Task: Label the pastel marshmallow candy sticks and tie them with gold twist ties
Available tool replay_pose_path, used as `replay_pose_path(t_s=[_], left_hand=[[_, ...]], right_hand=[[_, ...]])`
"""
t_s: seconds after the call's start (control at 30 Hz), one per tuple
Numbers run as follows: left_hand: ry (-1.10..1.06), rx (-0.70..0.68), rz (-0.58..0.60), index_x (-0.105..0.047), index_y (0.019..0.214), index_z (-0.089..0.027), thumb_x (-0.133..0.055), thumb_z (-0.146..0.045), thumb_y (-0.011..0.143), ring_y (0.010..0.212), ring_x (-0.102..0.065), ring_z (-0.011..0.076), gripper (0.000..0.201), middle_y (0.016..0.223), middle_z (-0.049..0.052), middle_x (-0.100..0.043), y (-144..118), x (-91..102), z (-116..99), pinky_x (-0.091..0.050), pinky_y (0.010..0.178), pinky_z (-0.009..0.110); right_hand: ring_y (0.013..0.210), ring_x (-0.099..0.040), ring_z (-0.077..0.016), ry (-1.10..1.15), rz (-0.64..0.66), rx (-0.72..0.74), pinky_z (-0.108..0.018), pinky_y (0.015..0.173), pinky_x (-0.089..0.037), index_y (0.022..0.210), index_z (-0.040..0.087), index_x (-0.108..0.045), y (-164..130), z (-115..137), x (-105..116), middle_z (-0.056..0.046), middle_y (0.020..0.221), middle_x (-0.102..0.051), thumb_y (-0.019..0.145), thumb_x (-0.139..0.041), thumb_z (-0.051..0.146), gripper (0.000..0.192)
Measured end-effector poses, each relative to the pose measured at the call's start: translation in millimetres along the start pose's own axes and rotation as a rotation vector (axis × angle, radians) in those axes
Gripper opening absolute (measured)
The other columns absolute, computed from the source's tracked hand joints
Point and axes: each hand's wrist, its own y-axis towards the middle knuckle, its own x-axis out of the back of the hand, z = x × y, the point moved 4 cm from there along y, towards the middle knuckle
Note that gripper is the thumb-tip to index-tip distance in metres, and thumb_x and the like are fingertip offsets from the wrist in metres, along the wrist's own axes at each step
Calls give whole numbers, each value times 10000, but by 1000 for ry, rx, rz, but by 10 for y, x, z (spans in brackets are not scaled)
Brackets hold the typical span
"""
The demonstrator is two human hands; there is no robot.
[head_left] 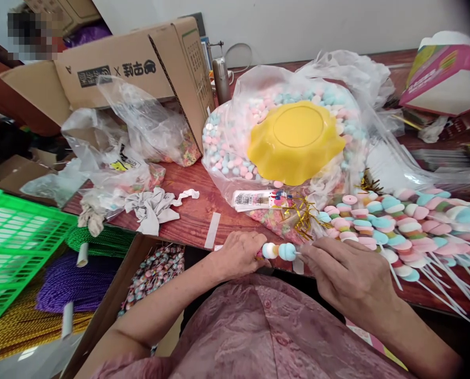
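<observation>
My left hand [238, 255] and my right hand [347, 273] meet at the table's near edge. Between them is a marshmallow skewer [279, 251] with a white piece and a blue piece on it. The left hand grips one end and the right hand's fingertips pinch the stick at the other end. Just right of my hands lies a pile of finished skewers [408, 226] with pink, blue and white pieces and white sticks. Behind them, a yellow bowl [296, 142] rests upside down on a clear bag of loose marshmallows [230, 147].
A cardboard box [132, 68] and crumpled plastic bags [120, 137] fill the back left. A green crate [13, 242] and cord spools [77, 281] sit low at the left. An open carton of wrapped candy [151, 273] stands below the table edge. Pink packaging [448, 79] is at the back right.
</observation>
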Motion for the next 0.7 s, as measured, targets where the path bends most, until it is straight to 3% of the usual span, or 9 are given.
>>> replay_pose_path(t_s=[0.27, 0.43, 0.57, 0.7], left_hand=[[-71, 11, -19, -613, 900, -163, -685, -391, 840, 778, -638, 215, 247, 827, 59, -682, 79, -36, -52, -370, 628, 275], [-157, 24, 30, -613, 815, -170, -795, -496, 714, 696, -588, 173, 387, 749, 15, -648, 101, 101, -13, -285, 571, 257], [-228, -71, 135, -604, 741, -170, -803, -507, 694, 676, -529, 143, 393, 737, -3, -616, 105, 145, 24, -257, 567, 254], [-449, -118, 353, -561, 678, -172, -776, -566, 683, 563, -418, 100, 450, 601, -56, -501, 97, 68, 61, -247, 533, 245]], right_hand=[[556, -503, -170, -24, 172, 2, -341, 577, -279, 806, 195, -571, -44, 16, -92, -15, 662, -579, 920, -433, 103, 201], [564, -540, -170, 26, 328, 87, -342, 601, -275, 838, 198, -562, -121, -7, -116, -9, 718, -633, 915, -403, 69, 219], [552, -526, -160, 58, 346, 96, -338, 600, -261, 870, 195, -573, -130, -42, -79, -12, 767, -653, 914, -401, 63, 221], [585, -530, -162, 81, 337, 98, -335, 604, -263, 847, 197, -585, -107, -59, -63, 0, 719, -617, 923, -408, 62, 235]])
